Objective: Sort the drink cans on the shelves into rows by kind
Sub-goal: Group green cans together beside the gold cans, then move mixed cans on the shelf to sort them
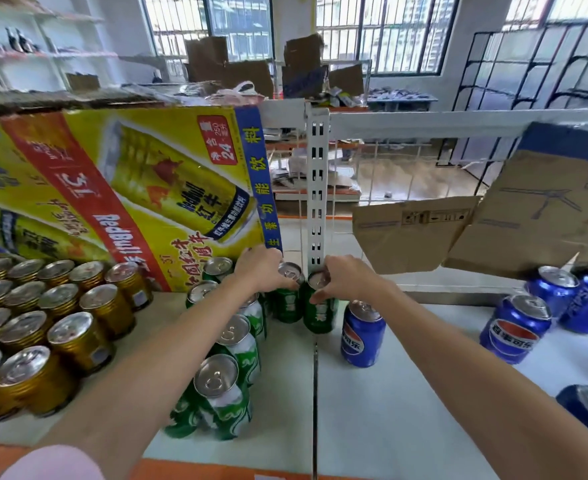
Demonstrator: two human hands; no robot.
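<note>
Two dark green cans stand side by side at the back of the white shelf [389, 393], near the upright post. My left hand [263, 268] grips the top of the left dark green can [287, 306]. My right hand [346, 280] grips the top of the right dark green can [320, 313]. A row of green-and-white cans [230, 379] runs toward me below my left arm. Several gold cans [43, 327] stand in rows at the left. One blue cola can [361, 336] stands just right of my right hand, and more blue cans [515, 327] sit at the far right.
A large yellow drink carton [129, 188] leans behind the gold cans. The white slotted shelf post [316, 188] rises right behind my hands. Brown cardboard sheets [493, 220] lean on the wire back at the right. An orange shelf edge [216, 469] runs along the front.
</note>
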